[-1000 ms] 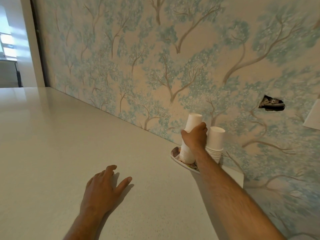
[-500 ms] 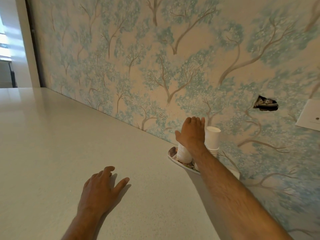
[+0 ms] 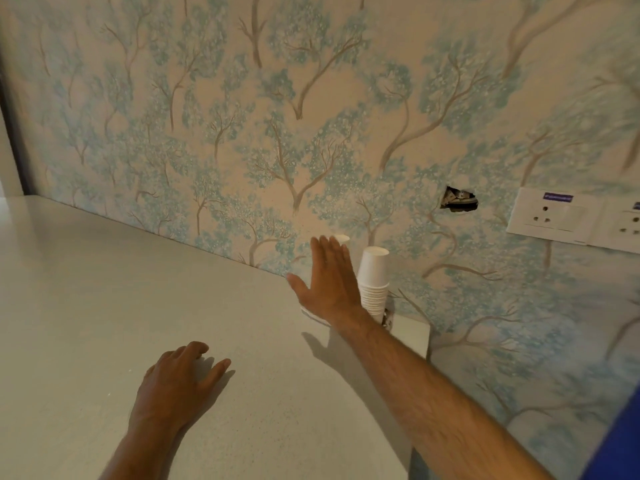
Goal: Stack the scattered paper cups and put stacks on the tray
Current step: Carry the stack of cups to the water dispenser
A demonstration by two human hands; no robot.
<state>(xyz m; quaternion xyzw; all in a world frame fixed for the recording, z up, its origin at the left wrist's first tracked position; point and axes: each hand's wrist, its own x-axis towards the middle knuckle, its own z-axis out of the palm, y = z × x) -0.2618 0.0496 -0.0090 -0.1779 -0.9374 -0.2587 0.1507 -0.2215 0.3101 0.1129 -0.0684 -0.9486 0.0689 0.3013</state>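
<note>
Two stacks of white paper cups stand upside down on a small oval tray [image 3: 309, 313] at the table's far right corner, against the wall. The right stack [image 3: 373, 280] shows in full. Of the left stack [image 3: 342, 238] only the top peeks out above my fingers. My right hand [image 3: 330, 282] hovers in front of the left stack, flat, fingers spread, holding nothing. My left hand [image 3: 176, 384] rests palm down on the pale tabletop [image 3: 121, 306], fingers slightly curled, nothing under it that I can see.
The wall with tree-patterned wallpaper [image 3: 294, 133] runs right behind the tray. A hole in the wall [image 3: 459, 199] and white power sockets [image 3: 571, 216] lie to the right. The table's right edge [image 3: 420, 358] drops off just past the tray.
My right hand has let go of the left cup stack and opened, fingers now spread in front of it. The view has shifted right. My left hand stays on the table.
</note>
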